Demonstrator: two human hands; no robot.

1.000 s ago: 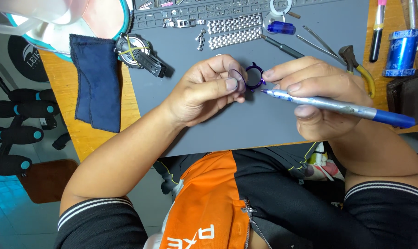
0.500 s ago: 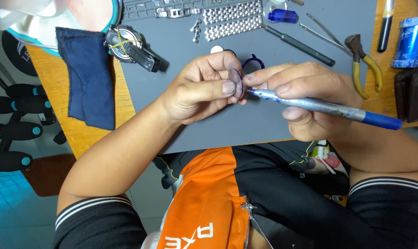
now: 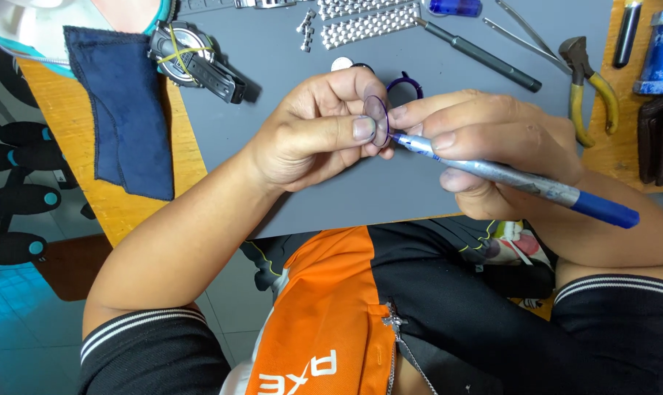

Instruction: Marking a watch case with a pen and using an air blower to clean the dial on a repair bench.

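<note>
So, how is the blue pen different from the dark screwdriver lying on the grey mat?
The blue pen is held in the right hand, its tip against the small clear disc pinched by the left hand; the dark screwdriver lies untouched on the grey mat. The pen has a silver barrel and blue end; the screwdriver is black. The pen looks thicker. Both are long, slim and slanted alike.

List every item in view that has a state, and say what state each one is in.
Left hand: pinching the round clear lens, held on edge.
Right hand: gripping the blue pen tool, tip at the lens.
Wristwatch: lying on the grey mat.
Blue cloth: draped flat.
Pliers: lying flat, unheld.
Purple ring: on the mat.
</note>
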